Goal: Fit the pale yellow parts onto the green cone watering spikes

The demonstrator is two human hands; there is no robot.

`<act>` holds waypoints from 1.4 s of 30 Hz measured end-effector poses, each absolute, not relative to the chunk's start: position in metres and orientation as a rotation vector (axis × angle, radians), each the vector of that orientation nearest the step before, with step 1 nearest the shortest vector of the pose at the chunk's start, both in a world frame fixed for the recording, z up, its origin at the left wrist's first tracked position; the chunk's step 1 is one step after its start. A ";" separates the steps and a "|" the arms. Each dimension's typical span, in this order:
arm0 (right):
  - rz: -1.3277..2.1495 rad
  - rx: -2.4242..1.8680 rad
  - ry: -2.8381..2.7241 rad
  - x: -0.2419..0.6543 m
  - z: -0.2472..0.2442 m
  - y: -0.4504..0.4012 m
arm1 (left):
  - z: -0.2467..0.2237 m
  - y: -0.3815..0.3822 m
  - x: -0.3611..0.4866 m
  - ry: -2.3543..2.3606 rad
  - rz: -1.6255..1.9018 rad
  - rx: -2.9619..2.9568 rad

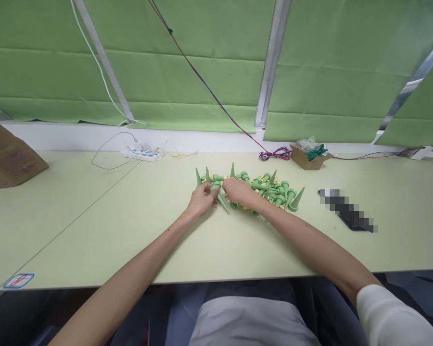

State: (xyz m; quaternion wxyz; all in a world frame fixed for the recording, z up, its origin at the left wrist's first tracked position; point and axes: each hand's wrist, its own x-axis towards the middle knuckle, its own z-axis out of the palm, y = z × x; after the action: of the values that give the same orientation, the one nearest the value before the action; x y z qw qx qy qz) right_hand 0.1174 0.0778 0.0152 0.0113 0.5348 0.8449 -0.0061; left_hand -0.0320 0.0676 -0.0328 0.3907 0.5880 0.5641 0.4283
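My left hand [202, 198] is closed on a green plastic spike [223, 203], a pointed cone with a wide round collar; its tip slants down to the right. Just beside it, my right hand [237, 191] has its fingers curled together at the edge of the pile. Whatever those fingers hold, if anything, is hidden. A heap of similar green plastic spikes [280, 198] lies mostly right of my right hand, with small yellow pieces mixed in. Several spikes stand point up, among them one green cone [198, 177] behind my left hand.
A dark, partly pixelated flat object [348, 214] lies to the right. At the back are a small cardboard box [308, 161] with plastic bags, a coiled red and blue cable [275, 154] and a white power strip [143, 153]. A larger cardboard box [12, 156] stands far left.
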 end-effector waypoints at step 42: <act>-0.567 2.095 3.310 0.178 -0.019 0.002 | -0.016 0.036 -0.023 0.935 0.649 2.081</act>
State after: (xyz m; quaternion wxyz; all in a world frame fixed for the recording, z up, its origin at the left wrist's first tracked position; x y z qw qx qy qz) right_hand 0.1776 0.0016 -0.0185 -0.3971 0.4857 0.7675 -0.1315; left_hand -0.0227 0.0361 -0.0162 0.3755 0.8131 0.3654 0.2534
